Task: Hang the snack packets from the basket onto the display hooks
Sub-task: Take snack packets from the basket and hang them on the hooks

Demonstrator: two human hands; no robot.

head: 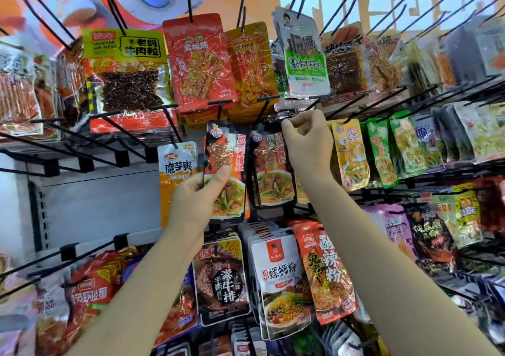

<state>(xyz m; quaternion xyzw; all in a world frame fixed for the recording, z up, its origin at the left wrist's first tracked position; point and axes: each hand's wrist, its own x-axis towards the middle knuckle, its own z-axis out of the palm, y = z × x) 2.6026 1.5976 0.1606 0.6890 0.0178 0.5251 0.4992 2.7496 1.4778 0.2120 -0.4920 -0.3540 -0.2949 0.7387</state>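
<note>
My left hand (198, 201) grips a black and orange snack packet (226, 172) by its lower left, thumb across the front, holding it upright in front of the rack. A matching black and orange packet (272, 167) hangs just to its right on a black display hook (270, 122). My right hand (307, 142) is raised at that packet's top right corner, fingers curled and pinching near the hook's end; what it pinches is hidden by the fingers. The basket is out of view.
Rows of black hooks (175, 129) stick out toward me, loaded with packets: a yellow beef packet (125, 68) and red packet (198, 60) above, an orange packet (177, 175) at left, green ones (382, 153) at right, noodle packets (281, 282) below. White shelf backing (95, 200) shows at left.
</note>
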